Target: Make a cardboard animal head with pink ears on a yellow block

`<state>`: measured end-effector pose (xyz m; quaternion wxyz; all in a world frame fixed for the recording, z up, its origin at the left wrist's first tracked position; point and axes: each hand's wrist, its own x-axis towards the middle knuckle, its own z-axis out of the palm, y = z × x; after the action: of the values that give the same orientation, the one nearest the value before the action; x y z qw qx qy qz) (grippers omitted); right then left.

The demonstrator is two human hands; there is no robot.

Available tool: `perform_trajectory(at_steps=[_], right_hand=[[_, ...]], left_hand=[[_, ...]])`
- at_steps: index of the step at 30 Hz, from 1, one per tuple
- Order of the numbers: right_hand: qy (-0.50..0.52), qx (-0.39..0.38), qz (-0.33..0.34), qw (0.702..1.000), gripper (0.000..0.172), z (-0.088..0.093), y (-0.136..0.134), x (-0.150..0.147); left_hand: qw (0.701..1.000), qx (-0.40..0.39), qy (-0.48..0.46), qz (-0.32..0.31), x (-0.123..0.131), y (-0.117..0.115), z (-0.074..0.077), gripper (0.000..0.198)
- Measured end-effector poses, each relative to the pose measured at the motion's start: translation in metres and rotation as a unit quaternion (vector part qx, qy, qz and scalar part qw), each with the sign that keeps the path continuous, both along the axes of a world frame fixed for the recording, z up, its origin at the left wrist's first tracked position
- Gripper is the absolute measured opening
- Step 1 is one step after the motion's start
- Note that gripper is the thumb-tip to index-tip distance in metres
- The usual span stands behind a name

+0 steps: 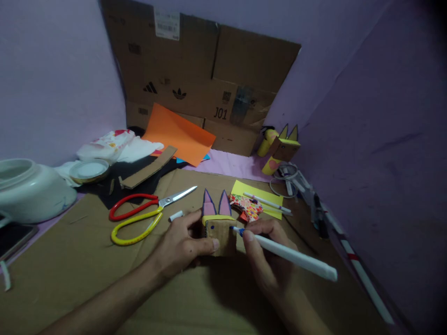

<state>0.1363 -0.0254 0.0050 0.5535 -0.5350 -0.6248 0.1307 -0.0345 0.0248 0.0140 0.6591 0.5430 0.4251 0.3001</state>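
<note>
My left hand [188, 242] grips a small cardboard box figure [223, 239] from its left side, thumb across the front. Two pointed pink ears with dark outlines rise from its yellow top, and a dark blue dot marks the left of its face. Between the thumb and fingers of my right hand [270, 260] is a white marker [293, 256], its blue tip at the upper right of the face. The marker's cap [175, 216] seems to be the small white piece beside my left hand. Red-and-yellow-handled scissors [153, 211] lie open to the left.
Behind the figure are a floral piece [247, 207], yellow paper [240, 188] and white pens [267, 202]. A similar eared cardboard figure [286, 149] stands at the back right near a cable [275, 186]. Orange paper [178, 132], a cardboard strip [150, 168] and a white pot [31, 190] are further left.
</note>
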Motion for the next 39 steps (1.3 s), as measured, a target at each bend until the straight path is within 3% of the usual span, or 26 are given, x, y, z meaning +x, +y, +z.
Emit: perform_trajectory(at_steps=[10, 18, 39], right_hand=[[-0.046, 0.043, 0.016, 0.998, 0.010, -0.0013, 0.0022, 0.0064], [-0.016, 0.003, 0.002, 1.000, 0.009, 0.0012, 0.0001, 0.0006], [-0.038, 0.009, -0.014, 0.999, 0.009, 0.0047, -0.0003, 0.0004]], left_hand=[[1.000, -0.003, 0.002, -0.002, 0.0001, -0.0002, 0.0010, 0.049], [1.000, -0.008, 0.006, 0.004, 0.0009, -0.0022, 0.0010, 0.052], [1.000, -0.010, 0.011, -0.005, 0.0001, -0.0014, 0.0022, 0.047]])
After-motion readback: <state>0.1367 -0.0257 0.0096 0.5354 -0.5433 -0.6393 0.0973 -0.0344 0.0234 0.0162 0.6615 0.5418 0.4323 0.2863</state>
